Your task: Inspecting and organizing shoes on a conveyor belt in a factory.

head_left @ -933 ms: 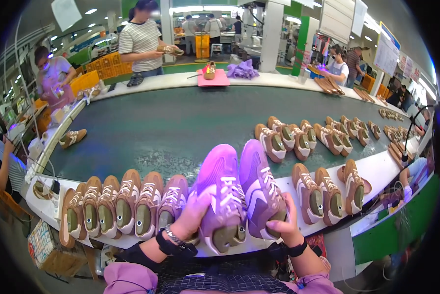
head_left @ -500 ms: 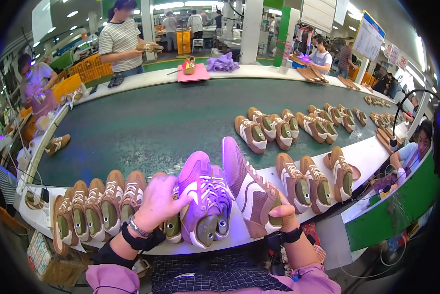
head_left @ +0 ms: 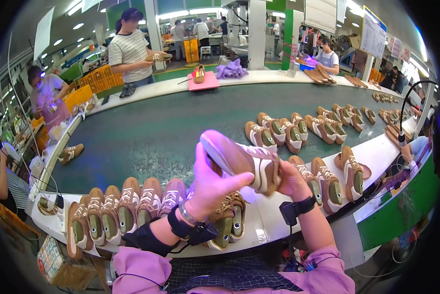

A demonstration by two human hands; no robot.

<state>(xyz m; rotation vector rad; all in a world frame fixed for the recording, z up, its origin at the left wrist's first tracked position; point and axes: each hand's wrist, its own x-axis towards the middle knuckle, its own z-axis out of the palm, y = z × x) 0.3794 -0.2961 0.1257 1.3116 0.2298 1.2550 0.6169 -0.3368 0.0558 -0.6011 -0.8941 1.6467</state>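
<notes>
Over the white ledge I hold a brown sneaker (head_left: 239, 159) with white side stripes and laces, its toe pointing up and to the left. My left hand (head_left: 212, 183) grips its front half, thumb stretched along the side and the other fingers partly hidden. At the heel, my right hand (head_left: 292, 181) is closed around the back. A purple-tinted light falls on the toe and on my left hand. Beneath my left wrist stand two similar sneakers (head_left: 225, 228) with olive insoles, partly covered by the hand. A row of sneakers (head_left: 129, 206) lines the ledge to the left.
More sneakers (head_left: 327, 186) stand on the ledge (head_left: 273, 220) to the right. Beyond it, the dark green belt (head_left: 171, 122) carries several pairs (head_left: 291, 130) and a lone shoe (head_left: 71, 153). Across the belt, a co-worker (head_left: 131, 49) holds a shoe near a pink board (head_left: 203, 82).
My right hand has raised the sneaker and turned its toe leftward. My left hand has moved from the standing pair onto this sneaker's front. The whole view has shifted slightly.
</notes>
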